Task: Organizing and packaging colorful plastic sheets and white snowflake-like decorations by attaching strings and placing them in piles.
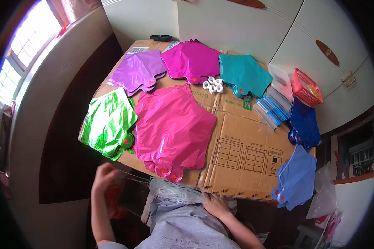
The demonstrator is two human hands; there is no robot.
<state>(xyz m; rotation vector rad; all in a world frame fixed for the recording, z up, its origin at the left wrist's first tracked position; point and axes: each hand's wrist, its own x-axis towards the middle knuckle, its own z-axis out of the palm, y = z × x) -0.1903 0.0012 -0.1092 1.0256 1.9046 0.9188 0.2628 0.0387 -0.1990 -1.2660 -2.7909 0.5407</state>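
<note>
My left hand [105, 176] is raised off the table's near left corner, its fingers closed on thin white strings. These strings [133, 176] stretch across to a tangled bundle of white string [174, 192] lying on my lap. My right hand [216, 204] rests at the right end of that bundle, under the cardboard edge, with fingers extended and their tips partly hidden. Nearest to both hands, a large stack of pink foil sheets [174, 124], shaped like flat uninflated balloons, lies on the cardboard [241, 174]; its rounded tabs with red dots overhang the near edge.
More foil stacks ring the cardboard: green [108, 122], lilac [137, 70], magenta [191, 60], teal [244, 74], dark blue [304, 122] and light blue [296, 178]. White rings [212, 85], blue-and-white packets [272, 110] and a red basket [306, 87] sit at the back. Cabinets [237, 29] stand behind.
</note>
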